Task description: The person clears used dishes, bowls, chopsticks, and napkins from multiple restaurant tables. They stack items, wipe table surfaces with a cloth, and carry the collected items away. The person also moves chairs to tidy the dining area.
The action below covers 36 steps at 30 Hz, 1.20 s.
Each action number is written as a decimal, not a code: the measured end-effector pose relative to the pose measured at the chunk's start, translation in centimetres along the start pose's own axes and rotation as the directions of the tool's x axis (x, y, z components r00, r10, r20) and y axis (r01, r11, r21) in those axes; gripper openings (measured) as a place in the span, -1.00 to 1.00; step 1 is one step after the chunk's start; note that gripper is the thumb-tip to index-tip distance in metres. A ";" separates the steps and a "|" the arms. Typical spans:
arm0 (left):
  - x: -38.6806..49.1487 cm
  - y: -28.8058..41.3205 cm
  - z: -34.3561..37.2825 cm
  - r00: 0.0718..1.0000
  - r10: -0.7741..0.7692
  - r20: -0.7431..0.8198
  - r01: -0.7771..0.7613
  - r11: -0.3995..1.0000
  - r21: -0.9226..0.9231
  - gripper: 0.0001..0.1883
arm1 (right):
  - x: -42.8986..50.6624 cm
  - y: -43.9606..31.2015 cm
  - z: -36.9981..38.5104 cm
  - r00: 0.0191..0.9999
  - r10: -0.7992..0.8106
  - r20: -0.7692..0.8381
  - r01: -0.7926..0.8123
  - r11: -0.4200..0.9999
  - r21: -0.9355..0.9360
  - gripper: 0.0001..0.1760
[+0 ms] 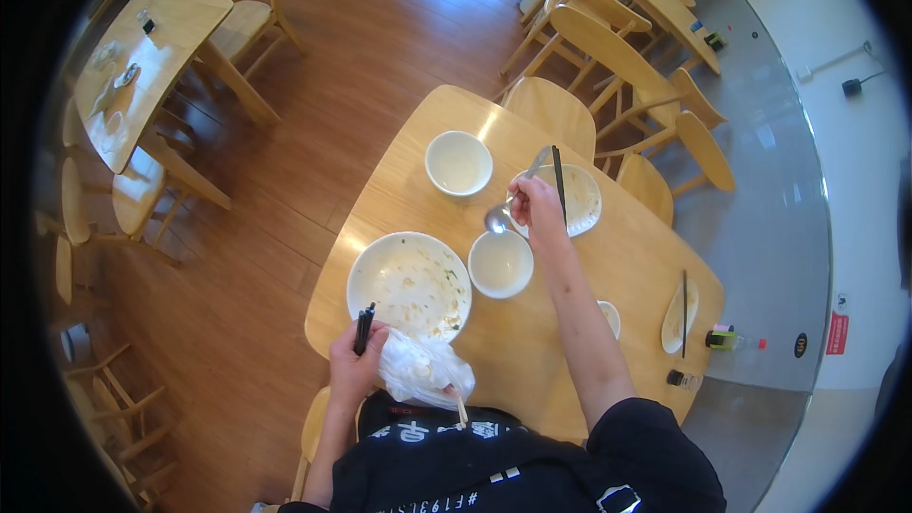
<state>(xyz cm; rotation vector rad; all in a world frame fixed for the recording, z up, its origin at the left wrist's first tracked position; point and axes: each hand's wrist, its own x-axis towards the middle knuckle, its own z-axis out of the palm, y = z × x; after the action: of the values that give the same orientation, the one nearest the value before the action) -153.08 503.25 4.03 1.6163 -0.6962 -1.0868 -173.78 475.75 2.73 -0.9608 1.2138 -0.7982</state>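
Observation:
My left hand [356, 363] is closed around several black chopsticks [365, 328] and a white plastic bag [424, 370], whose bulk hangs by the near rim of a large white bowl [407, 283] with food scraps. A thin wooden stick [462, 411] pokes from the bag. In my right hand [533, 205] is a metal spoon [496, 219], over the edge of an oval white plate [583, 194]. A black chopstick pair [558, 178] lies across that plate, partly behind my hand. Two white bowls, one farther away [459, 163] and one nearer [500, 264], hold pale liquid.
On the wooden table [527, 349], a small white dish [608, 319] sits partly behind my right forearm. Towards the right edge are a narrow plate [680, 317] with a dark chopstick across it, a bottle [734, 340] and a small jar [684, 379]. Wooden chairs [552, 110] stand beyond the far edge.

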 end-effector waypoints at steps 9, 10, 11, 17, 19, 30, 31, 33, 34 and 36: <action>0.2 -0.3 0.1 1.000 -0.009 0.020 0.010 1.000 -0.029 -0.86 | -4.6 -0.6 -1.4 0.976 0.107 0.189 -0.044 0.950 -0.309 -0.78; 0.2 -0.3 0.2 1.000 -0.008 0.017 0.009 1.000 -0.025 -0.86 | -4.8 -0.5 -1.5 0.974 0.122 0.189 -0.058 0.948 -0.312 -0.78; 0.1 -0.3 0.2 1.000 -0.001 0.023 0.001 1.000 -0.028 -0.86 | -4.9 -0.4 -1.5 0.973 0.130 0.193 -0.065 0.948 -0.311 -0.77; 0.0 -0.4 0.1 1.000 -0.003 0.025 0.003 1.000 0.004 -0.86 | -5.2 0.3 -1.6 0.961 0.165 0.223 -0.089 0.945 -0.315 -0.77; 0.0 -0.6 0.0 1.000 -0.018 0.012 0.018 0.999 0.027 -0.86 | -5.1 0.5 -1.6 0.959 0.168 0.228 -0.089 0.942 -0.323 -0.78; 0.2 -0.8 0.0 0.999 0.009 -0.043 -0.010 1.000 -0.022 -0.89 | -5.0 0.8 -1.7 0.959 0.191 0.209 -0.115 0.938 -0.327 -0.81; 0.2 -0.7 0.0 0.999 0.001 -0.046 -0.002 1.000 -0.021 -0.90 | -5.0 0.8 -1.7 0.961 0.185 0.207 -0.109 0.937 -0.332 -0.81; 0.3 -0.5 0.1 1.000 0.009 -0.029 -0.010 1.000 -0.025 -0.90 | -4.9 0.9 -1.8 0.964 0.176 0.198 -0.100 0.934 -0.343 -0.81; 0.3 -0.4 0.1 0.999 0.016 -0.032 -0.016 1.000 -0.008 -0.90 | -4.9 1.0 -1.8 0.967 0.166 0.195 -0.094 0.938 -0.333 -0.81; 0.3 -0.3 0.1 1.000 0.017 -0.019 -0.017 1.000 -0.016 -0.90 | -4.9 1.1 -2.0 0.971 0.148 0.187 -0.083 0.944 -0.318 -0.81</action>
<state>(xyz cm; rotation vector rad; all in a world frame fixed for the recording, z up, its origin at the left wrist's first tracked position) -153.06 503.02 3.68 1.6024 -0.6855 -1.0608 -176.62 480.33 3.47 -1.1833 1.2188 -0.4066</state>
